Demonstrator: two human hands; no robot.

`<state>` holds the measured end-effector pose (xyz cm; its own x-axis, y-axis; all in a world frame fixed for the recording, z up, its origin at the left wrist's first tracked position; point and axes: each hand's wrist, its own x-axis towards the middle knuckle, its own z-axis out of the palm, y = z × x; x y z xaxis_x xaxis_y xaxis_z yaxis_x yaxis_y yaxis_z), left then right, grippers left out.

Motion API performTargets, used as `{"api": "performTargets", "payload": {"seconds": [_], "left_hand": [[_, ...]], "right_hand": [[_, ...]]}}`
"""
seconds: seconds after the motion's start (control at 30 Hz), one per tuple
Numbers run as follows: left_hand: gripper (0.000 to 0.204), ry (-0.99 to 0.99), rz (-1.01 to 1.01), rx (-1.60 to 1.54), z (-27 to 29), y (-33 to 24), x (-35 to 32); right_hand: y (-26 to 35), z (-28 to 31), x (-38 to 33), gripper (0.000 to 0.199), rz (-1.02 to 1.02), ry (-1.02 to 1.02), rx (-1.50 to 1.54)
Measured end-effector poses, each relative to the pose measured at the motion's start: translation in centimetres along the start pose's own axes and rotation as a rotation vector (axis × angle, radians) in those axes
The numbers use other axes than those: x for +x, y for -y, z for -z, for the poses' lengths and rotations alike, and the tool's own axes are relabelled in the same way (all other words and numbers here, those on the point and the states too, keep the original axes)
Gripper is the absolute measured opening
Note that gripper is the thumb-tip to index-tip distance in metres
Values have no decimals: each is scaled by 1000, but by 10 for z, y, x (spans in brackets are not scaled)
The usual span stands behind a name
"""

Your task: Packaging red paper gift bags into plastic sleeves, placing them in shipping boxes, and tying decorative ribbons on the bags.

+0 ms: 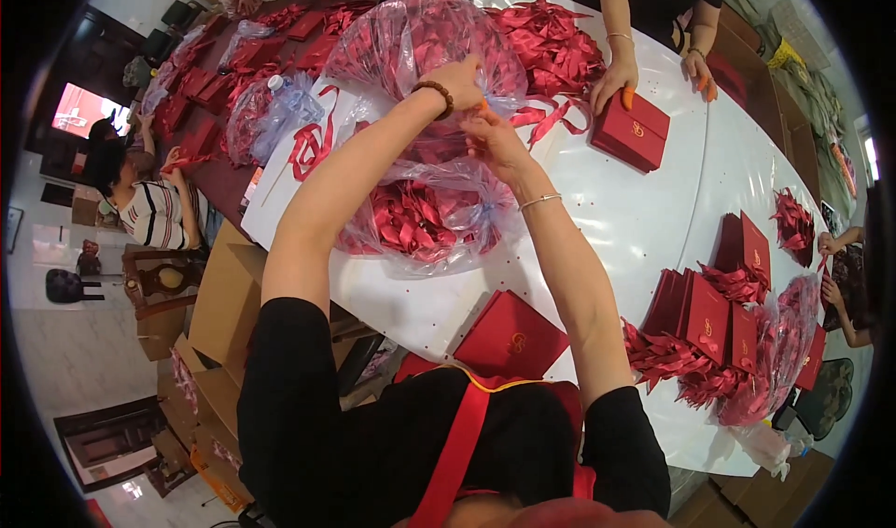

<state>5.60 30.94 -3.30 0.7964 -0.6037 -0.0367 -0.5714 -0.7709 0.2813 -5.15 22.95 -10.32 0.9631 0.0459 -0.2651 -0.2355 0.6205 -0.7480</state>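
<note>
My left hand [457, 84], below a brown bead bracelet, is closed on the film of a large clear plastic bag [387, 48] full of red ribbons. Just nearer to me, my right hand [499, 145] has its fingers curled on the same crumpled film; orange shows at a fingertip between the two hands. A second clear bag [420, 218] with red ribbon loops lies under my forearms. Close to my body, a red box [513, 334] with a gold emblem rests at the table's edge.
Across the white table [644, 220], another person's hand [616, 85] rests on a red box [633, 134]. Heaped ribbons [551, 48] lie at the back. Several red boxes [705, 318] with ribbons stand at right. Cardboard boxes [229, 290] are at left, near a seated person [154, 206].
</note>
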Motion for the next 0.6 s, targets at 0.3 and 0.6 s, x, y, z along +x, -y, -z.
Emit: {"api": "performTargets", "payload": {"seconds": [0.3,0.6], "left_hand": [[73,288,115,137,-14,-15,20],[77,196,-107,401,-19,-7,15]], "right_hand": [[-18,11,22,23,260,-108,-600],[-7,12,29,46,245,-112,-1236]]}}
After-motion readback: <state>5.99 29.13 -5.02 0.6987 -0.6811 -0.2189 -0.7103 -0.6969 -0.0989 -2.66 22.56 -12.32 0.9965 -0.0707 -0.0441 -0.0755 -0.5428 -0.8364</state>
